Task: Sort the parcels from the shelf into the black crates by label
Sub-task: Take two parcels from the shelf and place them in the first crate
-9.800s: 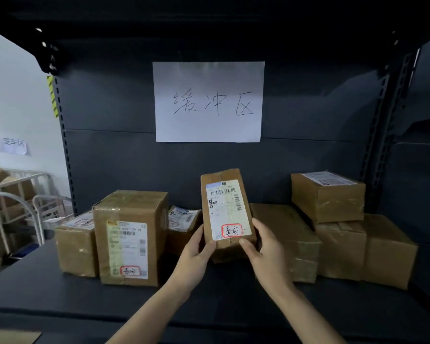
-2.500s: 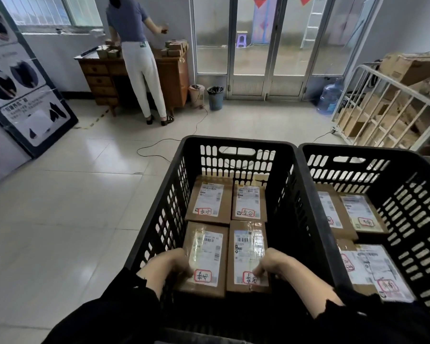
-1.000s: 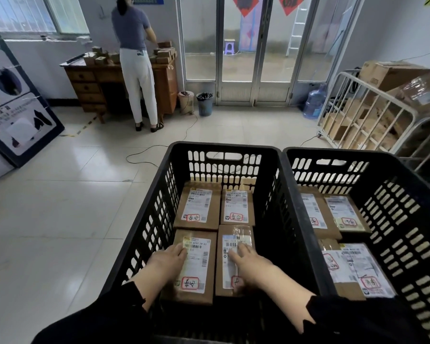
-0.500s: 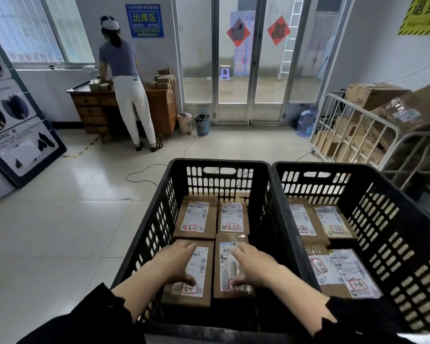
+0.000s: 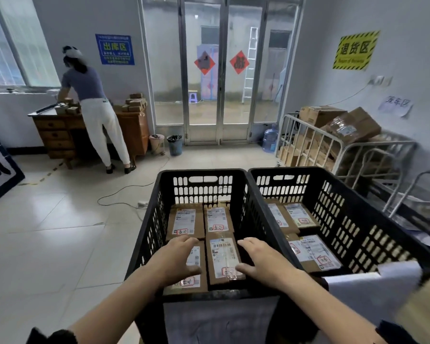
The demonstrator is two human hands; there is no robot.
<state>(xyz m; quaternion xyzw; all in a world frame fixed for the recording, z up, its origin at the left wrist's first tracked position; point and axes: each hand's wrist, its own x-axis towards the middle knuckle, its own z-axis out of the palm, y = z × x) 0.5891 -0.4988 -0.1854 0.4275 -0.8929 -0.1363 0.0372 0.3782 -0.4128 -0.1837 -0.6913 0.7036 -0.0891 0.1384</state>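
- Left hand [image 5: 174,259], lower centre of the frame: fingers straight and loosely spread, palm down over the near-left parcel [image 5: 193,281] in the left crate [image 5: 204,173]. It grasps nothing.
- Right hand [image 5: 261,256], just right of centre: likewise flat, relaxed and empty, fingers pointing toward the top of the frame along the crate's inner right wall. Its thumb lies at the lower right corner of the near-right parcel [image 5: 224,256]; whether it touches or only hovers cannot be made out from this angle.
- Near-right parcel: lies flat, label up, in the lower right quarter of the left crate's floor, directly between the two hands. Its long axis runs bottom to top in the frame, roughly parallel to both forearms.
- Nearer hand: the right, flanking the parcel's right long edge. The left sits one parcel over, toward frame left.
- Far parcels [image 5: 184,223]: these fill the upper half of the same crate, edge to edge with the near pair. The right crate [image 5: 358,209] holds its own labelled parcels [image 5: 313,254].
- Judgement: the parcel appears set down, so the coming move is probably a straight withdrawal toward the bottom of the frame, along that long axis. The shelf is out of view.
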